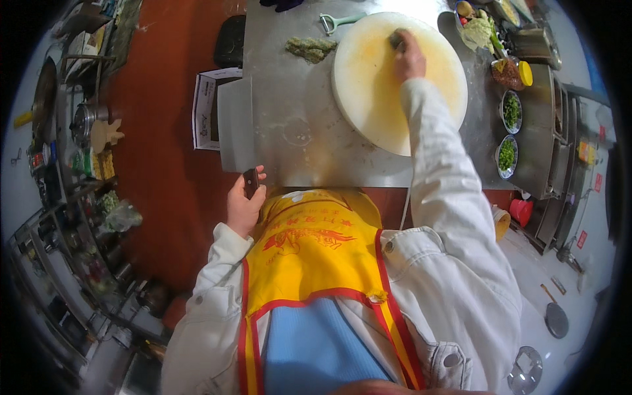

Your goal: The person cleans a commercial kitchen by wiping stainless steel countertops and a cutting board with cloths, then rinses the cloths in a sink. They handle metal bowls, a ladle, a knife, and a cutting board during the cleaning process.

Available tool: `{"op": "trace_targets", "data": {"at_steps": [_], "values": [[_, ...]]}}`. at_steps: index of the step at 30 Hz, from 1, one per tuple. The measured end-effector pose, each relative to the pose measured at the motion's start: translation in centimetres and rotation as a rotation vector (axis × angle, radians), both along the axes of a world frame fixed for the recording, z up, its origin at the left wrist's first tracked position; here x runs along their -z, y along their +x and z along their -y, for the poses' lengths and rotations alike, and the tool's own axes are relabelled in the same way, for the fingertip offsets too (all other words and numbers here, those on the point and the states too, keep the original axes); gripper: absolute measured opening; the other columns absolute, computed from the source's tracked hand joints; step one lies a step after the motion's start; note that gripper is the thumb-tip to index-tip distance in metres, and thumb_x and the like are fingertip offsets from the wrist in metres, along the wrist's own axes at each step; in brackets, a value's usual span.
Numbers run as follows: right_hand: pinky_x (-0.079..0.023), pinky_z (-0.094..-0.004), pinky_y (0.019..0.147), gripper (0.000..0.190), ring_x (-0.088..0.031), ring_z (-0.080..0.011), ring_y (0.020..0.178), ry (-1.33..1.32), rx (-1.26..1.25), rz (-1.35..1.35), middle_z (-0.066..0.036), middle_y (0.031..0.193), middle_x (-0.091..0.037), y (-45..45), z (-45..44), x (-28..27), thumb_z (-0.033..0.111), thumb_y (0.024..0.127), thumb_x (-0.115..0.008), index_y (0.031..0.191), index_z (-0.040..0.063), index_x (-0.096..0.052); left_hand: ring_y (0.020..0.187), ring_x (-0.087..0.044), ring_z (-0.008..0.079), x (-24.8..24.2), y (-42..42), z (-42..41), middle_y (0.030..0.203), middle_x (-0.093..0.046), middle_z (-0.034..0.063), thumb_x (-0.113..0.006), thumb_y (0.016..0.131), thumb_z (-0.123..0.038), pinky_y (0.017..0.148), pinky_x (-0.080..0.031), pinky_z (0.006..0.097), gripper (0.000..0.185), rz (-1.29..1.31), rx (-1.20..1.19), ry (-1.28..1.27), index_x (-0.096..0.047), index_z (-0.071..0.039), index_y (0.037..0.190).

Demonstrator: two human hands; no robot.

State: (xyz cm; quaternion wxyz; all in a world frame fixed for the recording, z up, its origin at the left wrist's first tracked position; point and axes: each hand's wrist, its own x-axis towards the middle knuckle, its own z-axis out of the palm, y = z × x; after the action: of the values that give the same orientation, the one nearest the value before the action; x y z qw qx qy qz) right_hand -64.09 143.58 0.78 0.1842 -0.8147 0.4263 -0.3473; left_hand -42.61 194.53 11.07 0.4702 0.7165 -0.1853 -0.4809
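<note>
My right hand (411, 58) is over a round white cutting board (355, 84) with yellow stains, its fingers closed around a dark greyish scrubbing pad (396, 38) pressed to the board's upper part. The pad's exact kind is hard to tell. My left hand (245, 200) is at the near left edge of the steel table and holds a small dark handheld device (251, 182). Left of the board lie a crumpled green-grey cloth (311, 49) and a peeler with a pale green handle (341, 22).
Along the right stand two bowls of chopped greens (511, 112) (506, 156), a jar with a yellow lid (525, 73) and a basket of vegetables (476, 32). An open cardboard box (204, 111) adjoins the table's left edge. Shelves with pots line the far left.
</note>
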Motion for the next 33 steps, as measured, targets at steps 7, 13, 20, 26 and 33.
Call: {"op": "trace_targets", "data": {"at_steps": [7,13,20,26,33], "values": [[-0.046,-0.0448,0.12,0.048,-0.06,-0.0392,0.138,0.144,-0.461,-0.022,-0.022,0.147,-0.064,5.0,-22.4,-2.3,-0.005,0.091,-0.063,0.137,0.009,-0.068,0.124,-0.063,0.0141,0.3,0.7,1.8,0.133,-0.068,0.0062,-0.064,0.101,0.0,0.108,-0.048,0.0305,0.042,0.017,0.066,0.007,-0.063,0.0,0.143],[-0.057,-0.0415,0.105,0.061,-0.074,-0.0352,0.117,0.195,-0.172,0.241,-0.02,0.124,-0.077,1.4,-9.4,-5.4,-0.011,0.084,-0.048,0.137,0.01,-0.07,0.121,-0.063,0.0123,0.1,0.8,3.4,0.131,-0.068,0.0049,-0.065,0.101,0.0,0.105,-0.049,0.0292,0.043,0.05,0.104,-0.017,-0.063,-0.002,0.144],[-0.053,-0.045,0.105,0.041,-0.068,-0.0419,0.117,0.244,-0.06,0.091,-0.022,0.124,-0.071,0.9,-2.0,-1.0,-0.006,0.089,-0.06,0.127,0.003,-0.069,0.113,-0.066,0.0113,1.4,0.1,6.5,0.126,-0.071,0.0037,-0.07,0.1,-0.003,0.099,-0.053,0.0286,0.041,0.245,0.223,-0.028,-0.066,-0.002,0.141],[-0.056,-0.0398,0.105,0.051,-0.069,-0.0354,0.121,0.462,-0.536,0.174,-0.019,0.134,-0.07,-0.7,-19.3,-3.9,-0.004,0.086,-0.057,0.135,0.005,-0.069,0.105,-0.07,0.0167,0.6,-1.5,15.2,0.114,-0.074,0.0072,-0.074,0.096,-0.01,0.094,-0.056,0.0337,0.032,0.399,0.358,-0.088,-0.071,0.0,0.127],[-0.056,-0.0331,0.094,0.032,-0.069,-0.0169,0.106,0.965,0.103,0.63,-0.009,0.12,-0.074,-17.2,-23.7,-9.4,0.017,0.101,-0.07,0.132,0.006,-0.067,0.078,-0.071,0.0134,1.7,-11.2,25.7,0.094,-0.076,0.0085,-0.073,0.098,-0.02,0.067,-0.055,0.0328,0.028,0.236,0.44,-0.08,-0.071,0.003,0.115]]}}
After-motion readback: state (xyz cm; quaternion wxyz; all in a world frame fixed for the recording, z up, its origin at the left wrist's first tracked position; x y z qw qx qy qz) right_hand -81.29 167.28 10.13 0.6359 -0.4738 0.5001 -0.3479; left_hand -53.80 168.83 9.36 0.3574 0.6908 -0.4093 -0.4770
